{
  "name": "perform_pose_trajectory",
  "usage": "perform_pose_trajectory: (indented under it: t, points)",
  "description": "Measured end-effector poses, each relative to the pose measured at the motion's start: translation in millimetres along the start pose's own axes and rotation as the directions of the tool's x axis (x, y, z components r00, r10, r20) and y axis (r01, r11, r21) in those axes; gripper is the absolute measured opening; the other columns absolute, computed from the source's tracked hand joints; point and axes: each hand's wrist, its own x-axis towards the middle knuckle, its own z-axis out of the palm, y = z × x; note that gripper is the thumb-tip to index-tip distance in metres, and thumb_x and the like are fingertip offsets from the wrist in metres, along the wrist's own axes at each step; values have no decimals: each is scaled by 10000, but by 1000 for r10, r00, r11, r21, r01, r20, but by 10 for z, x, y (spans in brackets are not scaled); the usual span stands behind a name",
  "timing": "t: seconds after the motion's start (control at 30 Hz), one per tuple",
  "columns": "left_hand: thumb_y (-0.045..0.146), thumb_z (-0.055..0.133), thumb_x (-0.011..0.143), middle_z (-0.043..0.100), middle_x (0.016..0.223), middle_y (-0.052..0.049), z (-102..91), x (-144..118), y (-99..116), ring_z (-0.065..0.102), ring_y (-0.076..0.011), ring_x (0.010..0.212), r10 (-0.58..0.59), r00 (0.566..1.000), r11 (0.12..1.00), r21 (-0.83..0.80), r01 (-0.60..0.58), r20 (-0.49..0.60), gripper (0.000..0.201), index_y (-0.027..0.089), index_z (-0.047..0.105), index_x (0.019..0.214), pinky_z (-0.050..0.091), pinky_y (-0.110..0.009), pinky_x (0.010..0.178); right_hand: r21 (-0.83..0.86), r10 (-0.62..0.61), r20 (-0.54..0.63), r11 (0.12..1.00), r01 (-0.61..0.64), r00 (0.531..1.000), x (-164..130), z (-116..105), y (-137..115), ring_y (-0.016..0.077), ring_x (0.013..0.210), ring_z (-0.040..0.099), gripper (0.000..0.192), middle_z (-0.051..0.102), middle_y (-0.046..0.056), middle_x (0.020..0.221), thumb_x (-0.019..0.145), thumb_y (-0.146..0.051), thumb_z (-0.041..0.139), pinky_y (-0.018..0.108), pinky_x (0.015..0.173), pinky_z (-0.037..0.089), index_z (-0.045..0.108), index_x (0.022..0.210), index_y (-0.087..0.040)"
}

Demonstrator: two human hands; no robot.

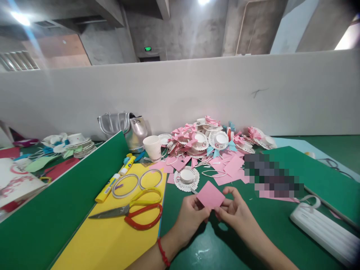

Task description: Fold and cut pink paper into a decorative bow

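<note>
From where I stand, both hands are together on 1 thing: the left hand (192, 212) and the right hand (236, 208) pinch a small pink paper square (210, 193) by its lower edges, thumbs nearly meeting at the bottom corner. It is held up over the green tabletop (202, 255), turned like a diamond; I can't tell whether it is 1 layer or folded.

To handle it well, I'd keep the pinch light, line the corners up before pressing anything, and run a thumbnail along any crease so it stays sharp. Resting the paper on the tabletop would steady it.

Just beyond the fingers sits a white lace-edged paper doily (187, 176) with a small round cup base at its middle. Past it, pink paper pieces (234, 165) lie loose before a heap of finished-looking doily ornaments (199, 138) with pink bows.

Left of the hands, the scissors (128, 210) with 1 yellow and 1 red handle lie on yellow paper (112, 243), near 2 tape rings (120, 197) and yellow glue sticks (108, 187). To the right lies what looks like a white pleated face mask (326, 232).
</note>
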Motion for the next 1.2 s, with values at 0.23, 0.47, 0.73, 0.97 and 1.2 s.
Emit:
perform_pose_trajectory:
  t: [0.23,0.47,0.73,0.97,1.2]
  points:
    - [204,635,577,520,497,16,-16,9,-14,371,-52,417,-6,1000,1000,-30,6,-1,117,95,599,599,281,-179,403,15,-1,31,1000,0,1000,13,-32,-21,97,466,535,482,623,-74,567,645,-308,688,204,481,347,247,832,-251]
    - [232,660,586,552,563,-10,-37,9,-37,411,-63,457,14,1000,998,-57,-13,5,189,72,635,683,322,-186,431,-3,2,-12,1000,-2,1000,17,-38,-20,111,457,550,503,631,-66,550,621,-324,699,205,466,343,250,834,-248]
    - [138,597,548,500,460,35,-18,14,-41,390,-56,404,14,998,1000,-3,-14,-55,40,105,586,567,310,-178,403,-17,-13,-38,1000,12,999,36,-53,23,93,431,518,503,612,-78,520,600,-274,704,194,439,340,259,834,-246]
    - [121,520,570,470,426,50,-64,47,-49,365,-47,382,43,988,999,31,-39,-149,37,118,546,544,275,-168,385,-42,-61,-188,998,54,980,92,-188,-109,81,446,516,536,601,-75,547,537,-302,747,197,458,395,287,805,-243]
    - [130,565,553,534,511,20,-18,6,-46,390,-54,417,35,999,994,103,-31,-32,97,87,604,631,312,-176,406,-133,-4,-65,991,-5,998,9,-70,30,111,486,535,486,581,-58,568,604,-328,699,212,463,378,322,896,-229]
